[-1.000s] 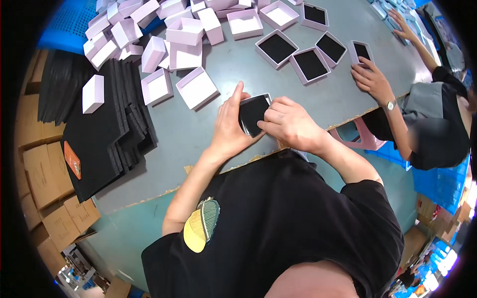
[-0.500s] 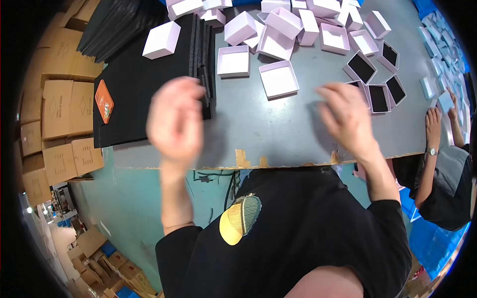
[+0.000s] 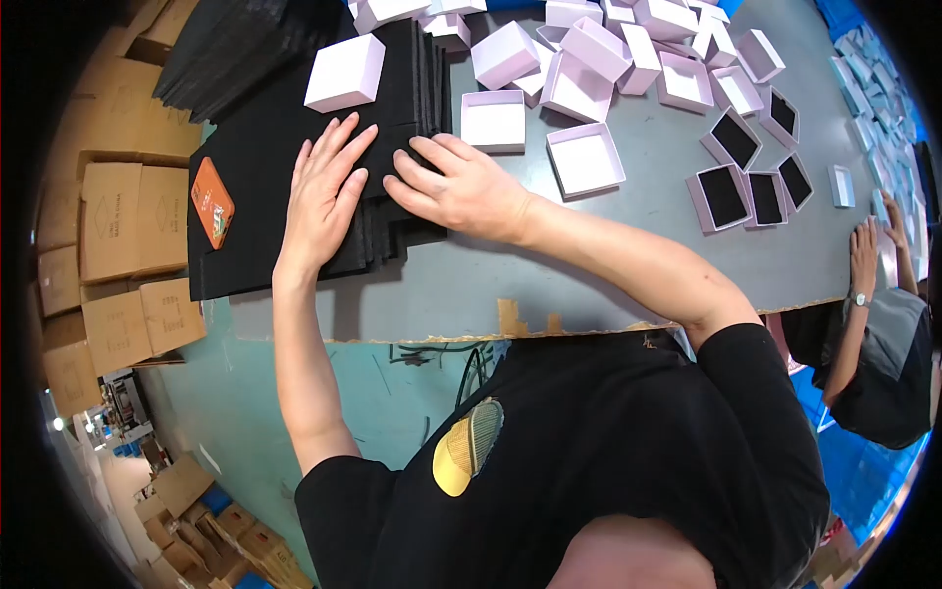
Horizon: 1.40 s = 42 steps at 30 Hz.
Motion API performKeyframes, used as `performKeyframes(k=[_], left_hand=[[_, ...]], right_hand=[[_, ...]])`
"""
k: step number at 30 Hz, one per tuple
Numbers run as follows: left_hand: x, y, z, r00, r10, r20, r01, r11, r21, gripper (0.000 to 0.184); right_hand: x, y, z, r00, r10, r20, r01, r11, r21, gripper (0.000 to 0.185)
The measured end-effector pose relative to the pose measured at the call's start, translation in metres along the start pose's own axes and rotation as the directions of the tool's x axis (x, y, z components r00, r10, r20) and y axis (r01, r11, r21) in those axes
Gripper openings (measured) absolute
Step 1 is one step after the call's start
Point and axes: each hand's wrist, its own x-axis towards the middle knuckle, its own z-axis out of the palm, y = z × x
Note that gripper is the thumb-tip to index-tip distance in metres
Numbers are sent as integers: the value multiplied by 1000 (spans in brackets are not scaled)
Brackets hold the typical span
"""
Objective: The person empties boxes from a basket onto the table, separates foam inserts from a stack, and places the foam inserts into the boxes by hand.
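Note:
My left hand (image 3: 322, 201) lies flat on the black foam sheets (image 3: 250, 196), its fingers spread and pointing away from me. At the right edge of the same foam, my right hand (image 3: 456, 191) rests with fingers slightly bent and apart. Its fingertips touch the foam surface; nothing is visibly gripped. Just beyond my left hand, a pale lilac box (image 3: 345, 74) sits on the sheets. An orange phone-like object (image 3: 212, 203) lies on the foam's left side. The foam edges between and below my hands look stepped and layered.
Open pale boxes (image 3: 586, 162) and a pile of similar boxes (image 3: 589, 49) stand on the grey table (image 3: 608, 260). Several boxes with black inserts (image 3: 724, 196) sit right. Another person's hands (image 3: 863, 255) are at the far right. Cardboard cartons (image 3: 113, 216) are stacked left.
Both hands have come down onto the foam. My right hand has moved left from beside the boxes. Another box with a black insert is now fully visible where my right hand was.

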Motion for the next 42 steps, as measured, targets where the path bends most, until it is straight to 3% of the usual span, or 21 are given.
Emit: performKeyframes(k=[2, 5, 8, 15, 21, 23, 24, 26, 29, 33, 34, 37, 38, 41, 42], left_hand=[[-2, -1, 2, 1000, -4, 17, 4, 1000, 2, 41], [-2, -5, 1, 1000, 0, 16, 0, 1000, 0, 41], [-2, -5, 3, 1000, -14, 9, 14, 1000, -5, 41], [-2, -3, 3, 999, -15, 30, 14, 999, 39, 42], [-1, 12, -5, 999, 41, -22, -38, 994, 102, 43], [3, 27, -8, 984, 146, -98, -111, 948, 299, 41], [7, 48, -9, 972, 177, -156, -124, 946, 300, 39], [16, 89, 0, 965, 195, -177, -186, 980, 69, 42], [39, 136, 42, 978, 189, -92, -206, 949, -240, 49], [66, 154, 105, 990, 86, 109, -35, 915, -403, 70], [70, 156, 111, 989, 109, 101, -63, 921, -383, 69], [72, 153, 128, 982, 9, 190, 64, 925, -374, 65], [74, 153, 132, 991, 52, 127, -6, 941, -337, 70], [76, 158, 133, 952, -74, 296, 247, 756, -606, 80], [79, 162, 134, 925, -104, 365, 323, 720, -614, 97]], right_hand=[[5, -3, 3, 999, 13, -40, -13, 1000, 7, 21], [-3, -4, 7, 991, 48, 128, -66, 989, 136, 27], [-7, 0, 3, 986, 25, 163, -51, 987, 155, 23], [-22, 11, -28, 992, 94, -86, -65, 954, 293, 30], [-85, 2, -150, 994, 56, 97, -78, 968, 238, 37], [-117, -3, -178, 960, 150, 235, -207, 948, 241, 42], [-117, -6, -189, 920, 196, 338, -294, 917, 270, 45], [-111, -11, -215, 802, 258, 539, -473, 826, 307, 49], [-108, -11, -227, 769, 293, 568, -572, 712, 408, 56], [-103, -12, -218, 763, 289, 578, -527, 796, 298, 46], [-102, -14, -216, 809, 254, 530, -466, 826, 316, 41], [-112, -23, -209, 858, 222, 464, -352, 911, 216, 40], [-112, -22, -210, 880, 209, 427, -324, 921, 217, 36], [-113, -8, -214, 926, 303, 226, -351, 910, 220, 32], [-107, 0, -219, 898, 413, 153, -439, 868, 231, 30]])
